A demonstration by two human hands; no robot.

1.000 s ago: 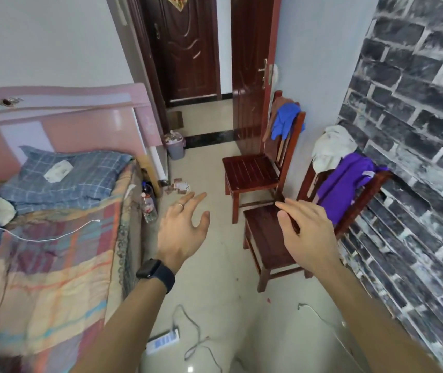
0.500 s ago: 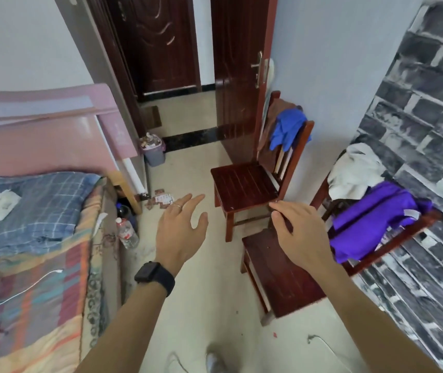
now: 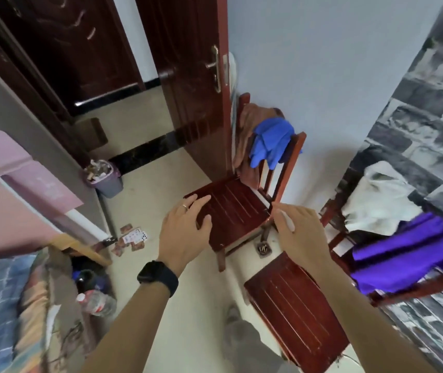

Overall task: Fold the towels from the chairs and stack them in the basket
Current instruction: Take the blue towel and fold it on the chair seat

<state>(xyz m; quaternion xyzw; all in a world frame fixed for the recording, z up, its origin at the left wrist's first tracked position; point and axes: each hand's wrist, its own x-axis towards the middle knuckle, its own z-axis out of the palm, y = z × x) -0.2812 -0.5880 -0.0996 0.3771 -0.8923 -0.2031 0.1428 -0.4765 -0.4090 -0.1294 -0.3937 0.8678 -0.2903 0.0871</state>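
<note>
Both hands now hover nearer the far chair (image 3: 231, 211), left hand (image 3: 185, 232) and right hand (image 3: 299, 232) with grip apart, ready for the blue towel (image 3: 271, 141) draped beyond them.

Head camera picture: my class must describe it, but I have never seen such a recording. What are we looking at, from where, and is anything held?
No machine: a camera worn on a person's head looks down at their bare hands. The left hand and the right hand stretch forward, fingers relaxed, holding nothing. The farther dark red wooden chair has a brown towel and a blue towel over its back; the nearer dark red wooden chair has a white towel and a purple towel.
</note>
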